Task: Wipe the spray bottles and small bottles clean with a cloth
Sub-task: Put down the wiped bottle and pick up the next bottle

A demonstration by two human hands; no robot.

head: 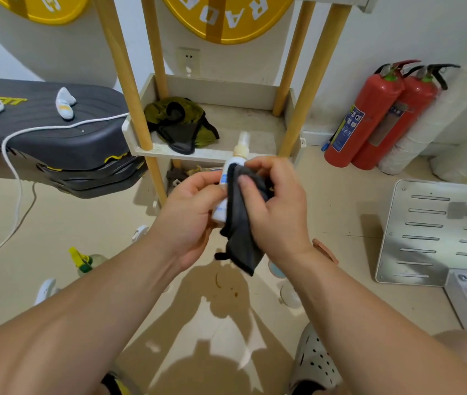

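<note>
A small white spray bottle [231, 166] with a clear cap and blue label is held upright in front of me. My left hand [189, 212] grips its lower body from the left. My right hand [275, 206] pinches a dark grey cloth [241, 232] against the bottle's right side, thumb on the cloth. The loose end of the cloth hangs down below both hands. On the floor at the left stands a spray bottle [83, 262] with a yellow and green trigger, and a white bottle [45, 290] shows beside my left forearm.
A low shelf unit [212, 155] with wooden posts stands just behind the hands, with a green and black garment [181, 124] on it. Two red fire extinguishers [374, 115] stand at the right wall. A metal plate [431, 232] lies on the floor at right. A black bench [50, 132] is at left.
</note>
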